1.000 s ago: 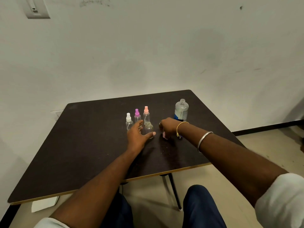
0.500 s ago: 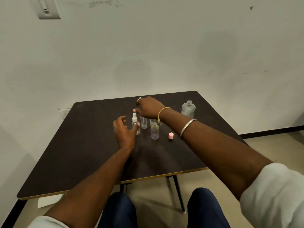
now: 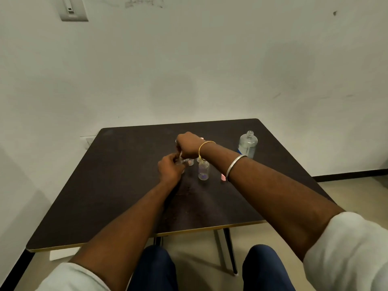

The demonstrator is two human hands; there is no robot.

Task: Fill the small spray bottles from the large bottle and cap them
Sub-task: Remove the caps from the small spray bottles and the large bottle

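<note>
I am gripping a small spray bottle (image 3: 182, 162) in my left hand (image 3: 170, 171) on the desk (image 3: 105, 196), beside an uncapped bottle (image 3: 203, 170) and its pink cap (image 3: 223, 177). Just beyond, my right hand (image 3: 189, 144) is pinching what looks like the held bottle's white cap (image 3: 180, 154). Farthest off, the large bottle (image 3: 247, 144) is standing open and apart, so I am judging we are only uncapping, with filling and capping all waiting.

the table (image 3: 117, 185) has a dark, matt laminate top, faintly mottled, with a pale wood-coloured edge strip. the large bottle (image 3: 247, 144) is clear, glossy plastic, as are the open small bottle (image 3: 203, 171) and the held spray bottle (image 3: 183, 162). the loose cap (image 3: 223, 177) looks like smooth pink plastic. the bangle (image 3: 235, 166) is polished metal, the wrist thread (image 3: 204, 143) yellow cord. the sleeves (image 3: 346, 248) are soft white cloth, the wall (image 3: 210, 70) matt, scuffed paint.
</note>
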